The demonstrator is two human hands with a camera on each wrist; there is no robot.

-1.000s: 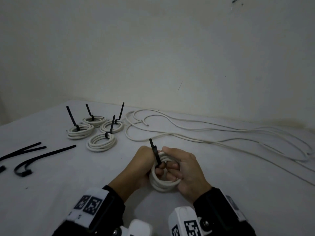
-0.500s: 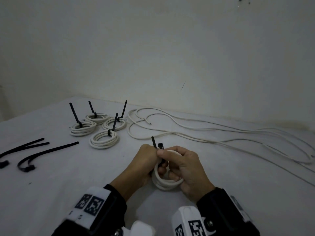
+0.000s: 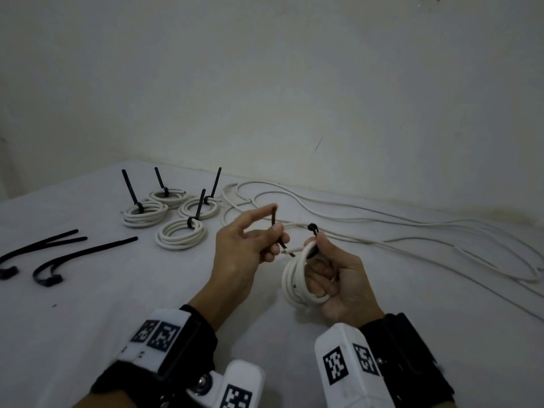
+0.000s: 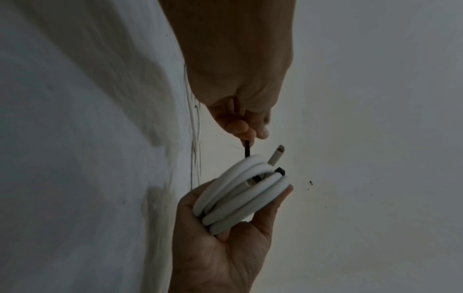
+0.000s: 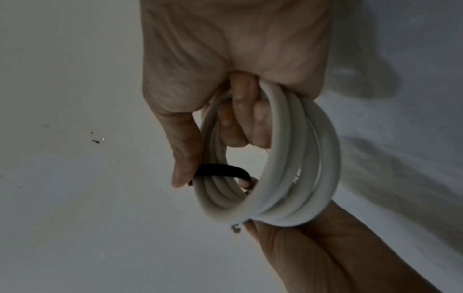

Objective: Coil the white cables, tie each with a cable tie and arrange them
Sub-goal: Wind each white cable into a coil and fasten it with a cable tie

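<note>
My right hand [image 3: 319,257] grips a white cable coil [image 3: 295,279] held upright above the table, fingers through its middle. A black cable tie [image 3: 276,231] is looped round the coil's top. Its head [image 3: 313,228] sticks up by my right thumb. My left hand [image 3: 272,231] pinches the tie's tail just left of the coil. The left wrist view has my left fingers [image 4: 250,130] on the black tail [image 4: 247,150] above the coil [image 4: 240,196]. In the right wrist view the tie band [image 5: 220,171] crosses the coil [image 5: 288,168] under my thumb.
Several tied coils [image 3: 179,237] with upright black tie tails stand at the back left of the white table [image 3: 117,304]. Loose black ties [image 3: 82,254] lie at the far left. Long uncoiled white cables [image 3: 382,231] sprawl across the back right, against the wall.
Both hands have risen off the table and drawn apart. The coil now stands upright in my right hand, and my left hand has drawn the tie's tail out to the left.
</note>
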